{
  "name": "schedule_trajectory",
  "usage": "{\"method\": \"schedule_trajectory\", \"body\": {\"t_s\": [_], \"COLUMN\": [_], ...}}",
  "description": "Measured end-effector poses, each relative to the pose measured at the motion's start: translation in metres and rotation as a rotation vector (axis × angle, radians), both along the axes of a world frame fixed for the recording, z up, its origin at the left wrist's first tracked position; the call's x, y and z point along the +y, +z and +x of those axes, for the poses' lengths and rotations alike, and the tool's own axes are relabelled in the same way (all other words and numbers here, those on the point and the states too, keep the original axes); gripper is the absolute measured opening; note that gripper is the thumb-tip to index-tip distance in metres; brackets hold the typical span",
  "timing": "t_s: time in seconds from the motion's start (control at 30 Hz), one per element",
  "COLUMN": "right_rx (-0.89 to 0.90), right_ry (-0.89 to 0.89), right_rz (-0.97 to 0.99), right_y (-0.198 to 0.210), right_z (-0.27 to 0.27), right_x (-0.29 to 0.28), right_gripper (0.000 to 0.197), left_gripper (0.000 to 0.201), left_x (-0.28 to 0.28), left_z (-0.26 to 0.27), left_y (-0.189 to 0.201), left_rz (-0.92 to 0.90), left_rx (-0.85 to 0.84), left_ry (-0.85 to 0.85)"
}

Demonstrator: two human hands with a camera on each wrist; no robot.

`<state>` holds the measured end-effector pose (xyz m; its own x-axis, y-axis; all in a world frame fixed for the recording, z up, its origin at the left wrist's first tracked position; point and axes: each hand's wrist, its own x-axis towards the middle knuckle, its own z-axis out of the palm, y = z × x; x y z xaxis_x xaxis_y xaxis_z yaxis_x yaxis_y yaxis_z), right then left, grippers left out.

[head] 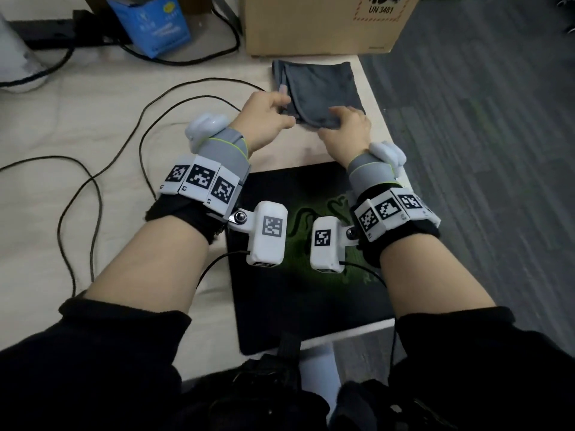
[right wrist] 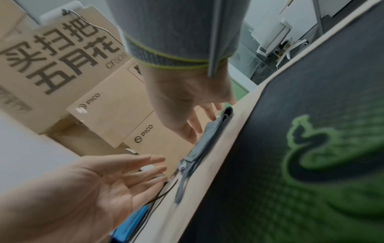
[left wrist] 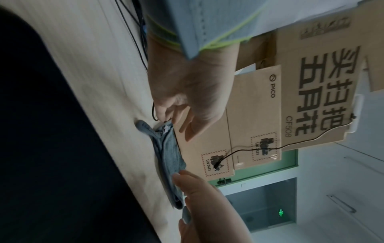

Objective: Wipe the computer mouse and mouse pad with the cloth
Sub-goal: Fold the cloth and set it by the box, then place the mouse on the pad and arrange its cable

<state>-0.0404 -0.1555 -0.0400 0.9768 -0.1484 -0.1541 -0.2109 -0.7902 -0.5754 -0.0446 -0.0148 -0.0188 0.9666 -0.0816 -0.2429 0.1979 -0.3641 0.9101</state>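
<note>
A folded grey cloth (head: 323, 85) lies on the desk just beyond the black mouse pad with the green logo (head: 311, 293). My left hand (head: 280, 107) is at the cloth's left edge with fingers straight and palm open, as the right wrist view shows (right wrist: 153, 166). My right hand (head: 333, 119) rests its straight fingers on the cloth's near edge (right wrist: 209, 131). In the left wrist view the cloth (left wrist: 168, 152) lies between both hands. No mouse is in view.
A cardboard box (head: 323, 23) stands right behind the cloth, with more boxes stacked above it (right wrist: 112, 105). A blue carton (head: 152, 23) and black cables (head: 149, 126) lie to the left. The desk's right edge (head: 382, 119) drops to grey carpet.
</note>
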Motion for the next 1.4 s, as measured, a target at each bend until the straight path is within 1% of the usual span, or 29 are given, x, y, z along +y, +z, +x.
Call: {"method": "schedule_trajectory", "body": {"t_s": [0.07, 0.13, 0.3, 0.4, 0.47, 0.5, 0.57, 0.6, 0.63, 0.7, 0.73, 0.77, 0.83, 0.87, 0.9, 0.97, 1.0, 1.03, 1.13, 1.2, 1.23, 1.33, 1.4], "right_rx": [0.007, 0.008, 0.021, -0.007, -0.006, 0.004, 0.068, 0.116, 0.152, 0.198, 0.212, 0.223, 0.241, 0.244, 0.248, 0.269, 0.280, 0.285, 0.237, 0.170, 0.128, -0.008, -0.073], "right_ry": [0.011, 0.030, 0.125, 0.208, 0.235, 0.265, 0.347, 0.391, 0.435, 0.494, 0.503, 0.514, 0.534, 0.546, 0.561, 0.618, 0.655, 0.691, 0.727, 0.701, 0.680, 0.596, 0.517], "right_rz": [0.059, 0.108, 0.179, 0.216, 0.241, 0.258, 0.303, 0.315, 0.316, 0.296, 0.288, 0.280, 0.262, 0.255, 0.252, 0.240, 0.228, 0.215, 0.217, 0.249, 0.259, 0.191, 0.133], "right_y": [0.005, 0.009, 0.020, 0.022, 0.025, 0.023, 0.022, 0.023, 0.021, 0.016, 0.014, 0.013, 0.010, 0.009, 0.009, 0.011, 0.012, 0.013, 0.019, 0.024, 0.026, 0.028, 0.026], "right_z": [-0.016, -0.043, -0.102, -0.143, -0.158, -0.171, -0.190, -0.197, -0.207, -0.220, -0.223, -0.228, -0.235, -0.238, -0.241, -0.245, -0.247, -0.249, -0.252, -0.250, -0.248, -0.239, -0.232], "right_x": [0.007, 0.016, 0.043, 0.068, 0.081, 0.092, 0.110, 0.117, 0.126, 0.139, 0.143, 0.147, 0.151, 0.154, 0.155, 0.157, 0.157, 0.157, 0.153, 0.146, 0.140, 0.117, 0.098], "right_gripper": [0.048, 0.043, 0.036, 0.034, 0.033, 0.032, 0.033, 0.034, 0.035, 0.037, 0.037, 0.038, 0.038, 0.039, 0.041, 0.047, 0.052, 0.057, 0.077, 0.087, 0.091, 0.107, 0.116], "left_gripper": [0.047, 0.044, 0.041, 0.040, 0.039, 0.040, 0.044, 0.052, 0.064, 0.092, 0.099, 0.098, 0.081, 0.077, 0.078, 0.080, 0.076, 0.069, 0.036, 0.021, 0.017, 0.009, 0.008], "left_x": [0.005, 0.015, 0.042, 0.068, 0.080, 0.091, 0.112, 0.121, 0.134, 0.152, 0.155, 0.157, 0.158, 0.160, 0.163, 0.164, 0.163, 0.162, 0.148, 0.132, 0.123, 0.091, 0.066], "left_z": [-0.013, -0.041, -0.098, -0.139, -0.155, -0.169, -0.187, -0.194, -0.207, -0.227, -0.235, -0.243, -0.250, -0.251, -0.250, -0.248, -0.245, -0.243, -0.238, -0.230, -0.225, -0.209, -0.198], "left_y": [0.004, 0.008, 0.010, 0.006, 0.006, 0.003, -0.001, -0.001, -0.002, -0.003, -0.002, -0.001, -0.007, -0.010, -0.015, -0.021, -0.024, -0.024, -0.019, -0.013, -0.011, 0.000, 0.004], "left_rz": [0.026, 0.036, 0.054, 0.045, 0.072, 0.109, 0.252, 0.355, 0.481, 0.707, 0.786, 0.849, 0.905, 0.904, 0.879, 0.788, 0.739, 0.675, 0.473, 0.389, 0.355, 0.258, 0.186], "left_rx": [-0.026, -0.043, -0.080, -0.123, -0.131, -0.143, -0.139, -0.092, -0.007, 0.201, 0.275, 0.307, 0.326, 0.320, 0.312, 0.273, 0.238, 0.208, 0.153, 0.086, 0.056, 0.003, -0.028], "left_ry": [0.004, 0.006, 0.021, 0.092, 0.156, 0.210, 0.335, 0.381, 0.379, 0.253, 0.174, 0.104, 0.050, 0.071, 0.123, 0.242, 0.274, 0.291, 0.299, 0.306, 0.301, 0.272, 0.241]}}
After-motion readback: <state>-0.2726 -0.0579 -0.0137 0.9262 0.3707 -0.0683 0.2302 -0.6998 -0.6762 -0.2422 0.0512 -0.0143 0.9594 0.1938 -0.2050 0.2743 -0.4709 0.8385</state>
